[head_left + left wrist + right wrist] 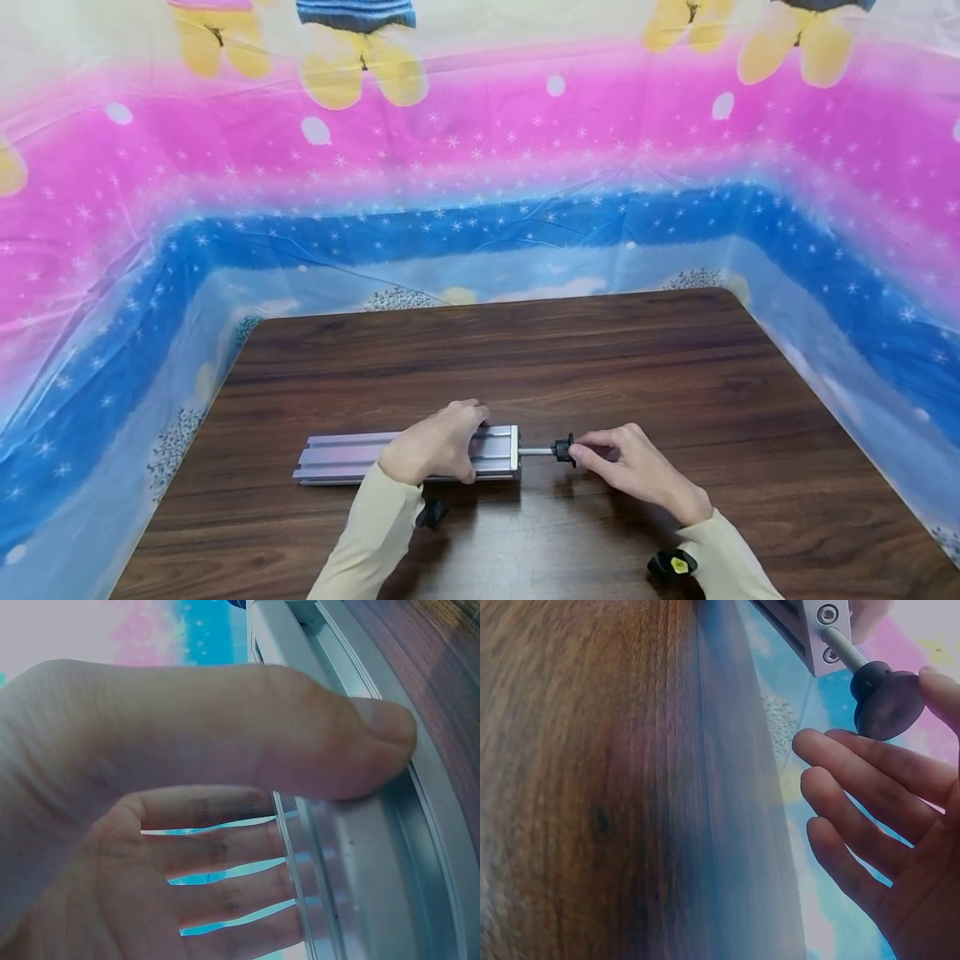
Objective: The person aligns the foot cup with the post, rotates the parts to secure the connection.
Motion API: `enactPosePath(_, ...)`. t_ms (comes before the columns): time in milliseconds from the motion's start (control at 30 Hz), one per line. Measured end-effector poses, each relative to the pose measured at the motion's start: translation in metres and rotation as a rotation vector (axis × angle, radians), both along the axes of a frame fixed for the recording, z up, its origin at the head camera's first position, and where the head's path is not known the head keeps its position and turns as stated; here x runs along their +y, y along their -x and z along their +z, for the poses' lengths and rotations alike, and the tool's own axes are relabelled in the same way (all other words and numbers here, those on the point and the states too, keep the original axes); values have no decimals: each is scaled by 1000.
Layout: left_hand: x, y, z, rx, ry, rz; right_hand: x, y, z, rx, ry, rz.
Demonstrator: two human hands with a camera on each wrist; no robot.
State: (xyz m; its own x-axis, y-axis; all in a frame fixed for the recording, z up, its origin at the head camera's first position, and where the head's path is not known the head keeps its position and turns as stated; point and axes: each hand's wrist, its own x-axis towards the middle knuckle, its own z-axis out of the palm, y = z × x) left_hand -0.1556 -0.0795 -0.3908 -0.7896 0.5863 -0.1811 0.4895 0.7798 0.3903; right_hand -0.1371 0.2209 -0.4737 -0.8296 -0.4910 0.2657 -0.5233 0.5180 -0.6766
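a pink-and-blue patterned cloth (480, 229) surrounds the wooden table (600, 358), and black wrist gear (671, 567) sits by each sleeve. the left hand (438, 442) grips a silver metal bar (345, 454) lying crosswise on the table, while the right hand (641, 467) pinches the black knob (563, 450) on the rod (536, 452) jutting from its end.

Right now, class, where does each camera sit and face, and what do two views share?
Head: on the head, facing forward and down at the table; left hand, right hand and sleeves show.
Left wrist: on that wrist, facing the metal bar; the left thumb and fingers show.
Right wrist: on that wrist, facing the black knob; right fingers and some of left hand show.
Shared: head and right wrist both show the knob.
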Motion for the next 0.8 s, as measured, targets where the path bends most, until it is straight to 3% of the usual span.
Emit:
enactPosePath(433, 1, -1, 0, -1, -4, -5, 0, 0, -3, -5, 0, -2)
enactPosePath(800, -1, 0, 0, 15, -24, -15, 2, -7, 3, 142, 85, 45)
